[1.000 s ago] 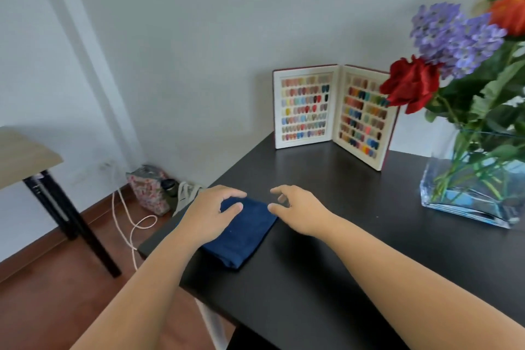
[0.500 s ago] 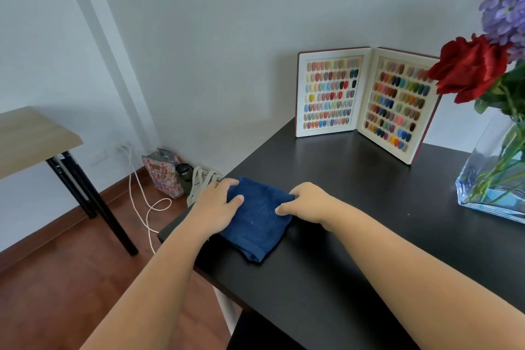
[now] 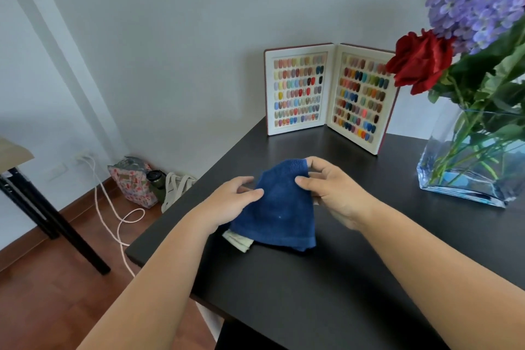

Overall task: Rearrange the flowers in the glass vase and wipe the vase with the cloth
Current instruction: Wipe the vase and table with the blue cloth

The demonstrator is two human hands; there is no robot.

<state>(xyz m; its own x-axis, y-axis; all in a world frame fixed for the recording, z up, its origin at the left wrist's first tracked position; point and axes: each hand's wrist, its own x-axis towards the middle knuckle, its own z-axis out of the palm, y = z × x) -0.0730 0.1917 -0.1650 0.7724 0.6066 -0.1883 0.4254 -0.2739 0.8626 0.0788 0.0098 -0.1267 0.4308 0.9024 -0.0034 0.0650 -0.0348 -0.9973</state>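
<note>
While lying flat a moment ago, the blue cloth (image 3: pixel 279 207) is now pinched up between left hand (image 3: pixel 231 202) and right hand (image 3: pixel 332 193); the glass vase (image 3: pixel 468 162), right of them, is judged unwiped

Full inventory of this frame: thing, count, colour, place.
cloth: 1, dark blue, held up off near-left table area
pale tag or cloth: 1, under the blue one
table: 1, black
glass vase: 1, clear, water inside, right
flowers: red rose, purple cluster, others cut off, in vase
colour swatch book: 1, standing open at the back
patterned bag: 1, floor by wall
white cord: 1, floor
second table: 1, wood top, far left
left hand: gripping cloth
right hand: pinching cloth
</note>
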